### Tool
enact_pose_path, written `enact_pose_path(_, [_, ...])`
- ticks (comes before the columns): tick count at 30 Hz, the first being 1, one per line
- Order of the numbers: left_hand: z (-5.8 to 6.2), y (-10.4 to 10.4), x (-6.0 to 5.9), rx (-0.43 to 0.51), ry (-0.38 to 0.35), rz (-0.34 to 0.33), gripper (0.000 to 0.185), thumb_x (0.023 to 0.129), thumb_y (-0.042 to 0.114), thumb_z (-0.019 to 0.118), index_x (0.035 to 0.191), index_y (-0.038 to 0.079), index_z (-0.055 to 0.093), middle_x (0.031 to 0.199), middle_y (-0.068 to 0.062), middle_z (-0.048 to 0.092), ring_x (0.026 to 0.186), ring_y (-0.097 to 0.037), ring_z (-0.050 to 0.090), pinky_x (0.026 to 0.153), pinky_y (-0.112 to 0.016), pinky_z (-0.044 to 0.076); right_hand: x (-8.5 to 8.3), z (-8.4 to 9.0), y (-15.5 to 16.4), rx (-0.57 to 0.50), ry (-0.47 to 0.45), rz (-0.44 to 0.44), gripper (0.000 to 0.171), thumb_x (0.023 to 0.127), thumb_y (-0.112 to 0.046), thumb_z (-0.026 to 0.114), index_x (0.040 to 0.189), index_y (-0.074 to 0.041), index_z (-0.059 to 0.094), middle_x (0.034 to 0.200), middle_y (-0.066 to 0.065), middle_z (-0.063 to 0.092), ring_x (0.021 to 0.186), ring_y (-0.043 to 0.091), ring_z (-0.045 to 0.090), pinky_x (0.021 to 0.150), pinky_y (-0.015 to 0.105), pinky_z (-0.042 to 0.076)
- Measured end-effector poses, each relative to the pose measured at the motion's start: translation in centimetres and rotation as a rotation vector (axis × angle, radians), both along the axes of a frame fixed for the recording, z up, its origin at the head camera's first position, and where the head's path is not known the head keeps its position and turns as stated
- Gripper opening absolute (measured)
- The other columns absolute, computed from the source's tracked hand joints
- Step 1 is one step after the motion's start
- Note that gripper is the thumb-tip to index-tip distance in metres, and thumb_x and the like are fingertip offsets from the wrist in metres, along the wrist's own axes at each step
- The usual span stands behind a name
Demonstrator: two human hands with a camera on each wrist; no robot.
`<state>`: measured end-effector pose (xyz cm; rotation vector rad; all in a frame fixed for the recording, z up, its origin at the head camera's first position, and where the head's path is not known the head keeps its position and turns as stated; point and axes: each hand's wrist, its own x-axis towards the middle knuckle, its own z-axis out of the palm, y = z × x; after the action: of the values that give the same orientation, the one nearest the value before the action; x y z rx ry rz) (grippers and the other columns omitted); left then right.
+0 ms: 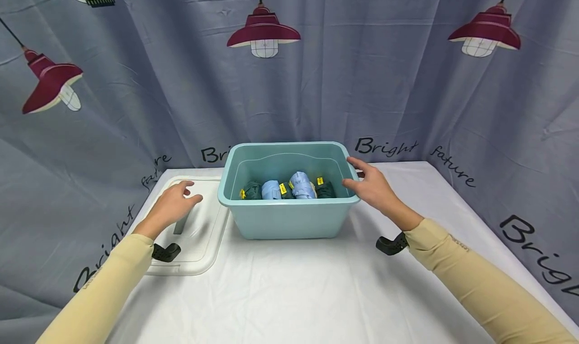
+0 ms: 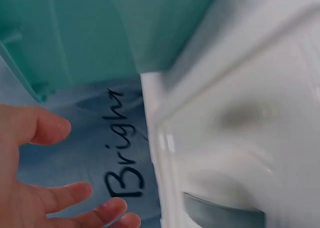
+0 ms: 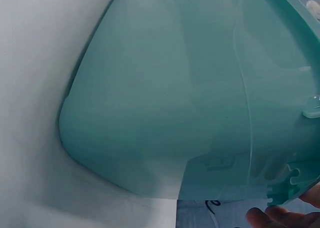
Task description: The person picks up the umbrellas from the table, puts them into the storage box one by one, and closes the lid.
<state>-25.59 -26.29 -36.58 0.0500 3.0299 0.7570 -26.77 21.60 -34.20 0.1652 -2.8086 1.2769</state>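
A teal plastic storage bin stands on the white-covered table. Inside lie several bundles, some light blue and some dark green, with yellow labels; their kind is unclear. My right hand is at the bin's right rim, its thumb and index finger spread over the edge. In the right wrist view, fingertips show beside the rim's outer corner. My left hand hovers left of the bin, thumb and fingers apart with nothing between them. Below that hand lies a white lid with a grey handle or latch.
The white tablecloth stretches in front of the bin and to its right. A grey-blue curtain printed with red lamps and lettering hangs behind the table and at both sides. Each wrist carries a black device.
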Motion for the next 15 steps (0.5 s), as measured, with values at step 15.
enact_pose_path(15, [-2.3,-2.4,-0.3,-0.044,-0.325,0.081,0.083,0.100,0.042,0.046,0.155,-0.012,0.014,0.153,-0.041,0.024,0.137,-0.061,0.030,0.106,-0.068,0.035,0.2,0.0,0.1,-0.020,-0.014,-0.002,0.076,0.094,-0.022,0.065,0.160,-0.015,0.030,0.155,0.020,0.040,0.139,0.042,0.044,0.100,0.056,0.049])
